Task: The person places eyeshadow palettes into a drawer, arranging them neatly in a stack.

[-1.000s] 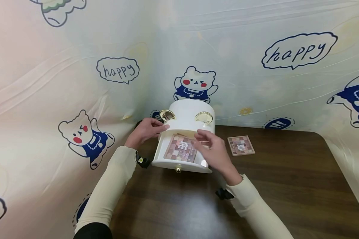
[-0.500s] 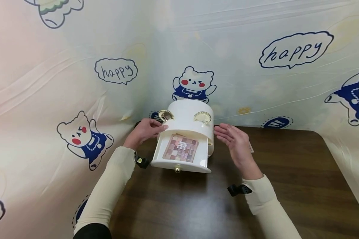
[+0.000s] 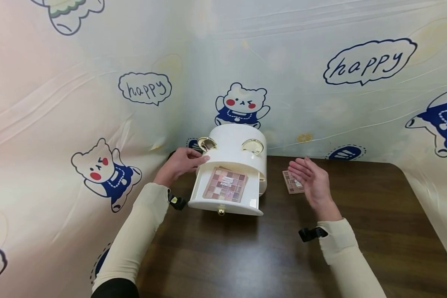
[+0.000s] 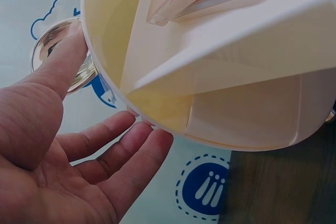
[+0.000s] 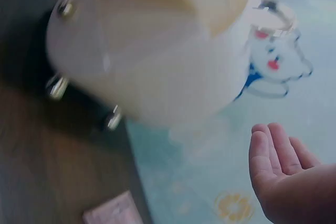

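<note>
A white drawer box (image 3: 236,151) with two gold-rimmed ears stands on the table, its top drawer (image 3: 253,207) pulled out toward the person. Inside the drawer lies an eyeshadow palette (image 3: 225,185) in pink and brown squares, overlapping another flat piece beneath it. My left hand (image 3: 180,165) holds the box's left side by its edge; the left wrist view has the thumb by an ear (image 4: 50,51) and the fingertips (image 4: 160,140) at the rim. My right hand (image 3: 314,186), fingers straight and holding nothing, is over a second palette (image 3: 290,185), partly hiding it.
Dark wood table (image 3: 365,215) extends to the right and toward the front. A pale printed cloth (image 3: 301,103) hangs behind and to the left, close to the box. Gold knobs and small gold feet (image 5: 114,118) stick out from the box.
My right hand has moved right, from over the drawer, past the box's side, to above the second palette. The left hand, box and drawer stay in place.
</note>
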`<action>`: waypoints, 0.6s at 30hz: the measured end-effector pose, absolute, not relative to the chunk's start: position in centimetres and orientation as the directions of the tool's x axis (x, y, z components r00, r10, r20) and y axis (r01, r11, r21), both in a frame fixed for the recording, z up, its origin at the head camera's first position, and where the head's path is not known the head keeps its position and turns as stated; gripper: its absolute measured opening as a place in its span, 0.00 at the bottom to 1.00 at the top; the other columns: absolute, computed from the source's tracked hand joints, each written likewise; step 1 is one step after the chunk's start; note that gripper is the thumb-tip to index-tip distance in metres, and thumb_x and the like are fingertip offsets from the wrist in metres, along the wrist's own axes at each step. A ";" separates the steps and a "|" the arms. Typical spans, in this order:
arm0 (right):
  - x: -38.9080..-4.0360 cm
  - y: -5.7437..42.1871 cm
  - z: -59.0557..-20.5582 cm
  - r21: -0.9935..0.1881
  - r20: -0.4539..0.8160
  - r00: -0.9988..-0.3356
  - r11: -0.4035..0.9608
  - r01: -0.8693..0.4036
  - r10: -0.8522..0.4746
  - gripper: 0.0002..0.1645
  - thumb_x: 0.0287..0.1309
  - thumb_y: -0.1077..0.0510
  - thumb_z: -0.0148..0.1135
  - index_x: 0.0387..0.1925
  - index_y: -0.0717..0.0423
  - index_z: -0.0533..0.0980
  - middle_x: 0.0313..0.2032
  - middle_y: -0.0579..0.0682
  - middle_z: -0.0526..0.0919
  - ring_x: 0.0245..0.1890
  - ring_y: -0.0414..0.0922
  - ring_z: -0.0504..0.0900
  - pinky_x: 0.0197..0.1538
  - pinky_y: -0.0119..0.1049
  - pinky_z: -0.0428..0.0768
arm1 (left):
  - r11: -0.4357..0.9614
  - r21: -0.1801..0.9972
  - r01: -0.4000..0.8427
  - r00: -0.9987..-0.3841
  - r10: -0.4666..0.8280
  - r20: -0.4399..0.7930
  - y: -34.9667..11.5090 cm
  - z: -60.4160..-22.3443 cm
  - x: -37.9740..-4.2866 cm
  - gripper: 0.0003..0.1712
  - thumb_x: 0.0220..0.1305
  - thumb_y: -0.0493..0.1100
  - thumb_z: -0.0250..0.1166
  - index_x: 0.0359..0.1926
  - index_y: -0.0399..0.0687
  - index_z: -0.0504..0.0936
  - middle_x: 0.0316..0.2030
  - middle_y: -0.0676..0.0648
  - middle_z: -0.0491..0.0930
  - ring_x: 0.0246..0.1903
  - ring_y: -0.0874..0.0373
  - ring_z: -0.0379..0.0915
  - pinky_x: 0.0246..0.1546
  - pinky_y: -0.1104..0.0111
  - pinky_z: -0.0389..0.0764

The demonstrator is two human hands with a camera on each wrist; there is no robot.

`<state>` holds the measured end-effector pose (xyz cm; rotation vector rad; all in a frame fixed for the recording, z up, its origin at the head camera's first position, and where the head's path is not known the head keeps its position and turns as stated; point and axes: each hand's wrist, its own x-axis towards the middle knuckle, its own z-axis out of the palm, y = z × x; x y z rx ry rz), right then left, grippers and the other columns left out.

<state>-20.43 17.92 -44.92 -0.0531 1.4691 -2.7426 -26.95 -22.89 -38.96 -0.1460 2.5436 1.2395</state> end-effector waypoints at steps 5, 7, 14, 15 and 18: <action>-21.2 19.4 -46.3 -0.871 -0.043 -0.999 -0.490 0.036 0.003 0.11 0.71 0.51 0.61 0.42 0.53 0.82 0.43 0.52 0.88 0.44 0.44 0.87 0.55 0.36 0.79 | 0.624 0.748 -0.225 -0.949 0.035 -0.314 -22.9 -39.1 -27.0 0.37 0.56 0.63 0.73 0.56 0.42 0.80 0.50 0.41 0.78 0.51 0.41 0.77 0.49 0.58 0.83; -21.5 19.8 -46.8 -0.898 -0.062 -0.998 -0.436 0.048 0.020 0.10 0.70 0.50 0.61 0.42 0.52 0.81 0.41 0.48 0.88 0.44 0.42 0.87 0.53 0.32 0.80 | 0.621 0.751 -0.225 -0.949 0.034 -0.313 -22.9 -39.1 -27.0 0.36 0.57 0.63 0.73 0.56 0.42 0.80 0.50 0.41 0.78 0.51 0.41 0.77 0.49 0.58 0.83; -22.4 21.2 -48.7 -0.932 -0.143 -0.988 -0.343 0.114 0.061 0.13 0.69 0.47 0.63 0.44 0.52 0.78 0.39 0.43 0.87 0.43 0.38 0.85 0.53 0.30 0.79 | 0.628 0.744 -0.228 -0.948 0.032 -0.318 -22.8 -38.9 -26.9 0.36 0.57 0.63 0.73 0.57 0.42 0.80 0.50 0.41 0.78 0.52 0.39 0.77 0.49 0.58 0.83; -22.4 21.3 -49.0 -0.932 -0.152 -0.986 -0.343 0.118 0.073 0.13 0.69 0.48 0.63 0.44 0.53 0.78 0.38 0.43 0.87 0.43 0.38 0.85 0.53 0.30 0.80 | 0.631 0.742 -0.228 -0.947 0.033 -0.319 -22.8 -38.9 -26.9 0.36 0.57 0.63 0.73 0.57 0.42 0.80 0.50 0.41 0.78 0.52 0.39 0.77 0.49 0.58 0.83; -22.7 21.5 -49.9 -0.945 -0.175 -0.977 -0.298 0.132 0.120 0.20 0.68 0.47 0.64 0.50 0.59 0.76 0.38 0.41 0.86 0.41 0.36 0.84 0.51 0.29 0.80 | 0.631 0.741 -0.232 -0.946 0.032 -0.323 -22.8 -38.9 -26.9 0.36 0.58 0.63 0.73 0.57 0.42 0.80 0.50 0.41 0.78 0.52 0.40 0.77 0.49 0.58 0.83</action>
